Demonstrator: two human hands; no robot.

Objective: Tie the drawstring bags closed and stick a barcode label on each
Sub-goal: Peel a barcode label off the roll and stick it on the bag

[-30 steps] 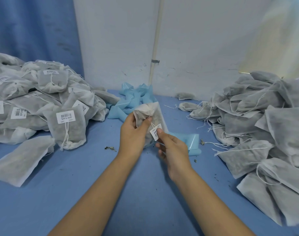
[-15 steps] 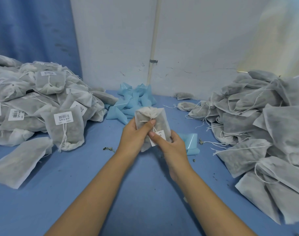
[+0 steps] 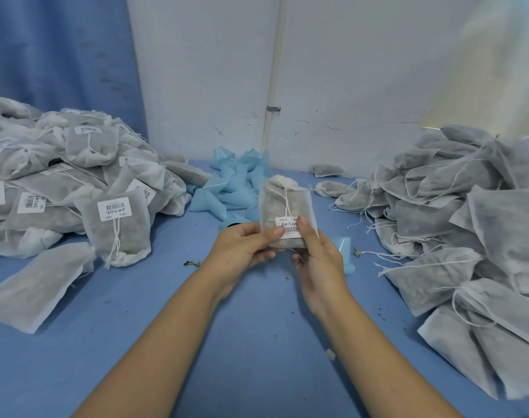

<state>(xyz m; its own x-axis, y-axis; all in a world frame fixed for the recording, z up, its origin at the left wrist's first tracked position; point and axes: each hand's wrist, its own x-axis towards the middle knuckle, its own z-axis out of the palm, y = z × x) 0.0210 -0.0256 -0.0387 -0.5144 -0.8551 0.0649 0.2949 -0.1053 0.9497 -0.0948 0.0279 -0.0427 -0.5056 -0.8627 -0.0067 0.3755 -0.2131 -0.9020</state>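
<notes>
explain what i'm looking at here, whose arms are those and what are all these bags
No machine here: a person works with bare hands. The camera sits on their head and looks down, so the arms reach in from below. The left hand and right hand hold one tied bag upright over a blue table. Both thumbs press on or beside the white barcode label on its front. The left pile holds bags that already carry labels. The right pile shows no labels, and its strings hang loose. Behind the bag lie pale blue scraps; what they are I cannot tell.
</notes>
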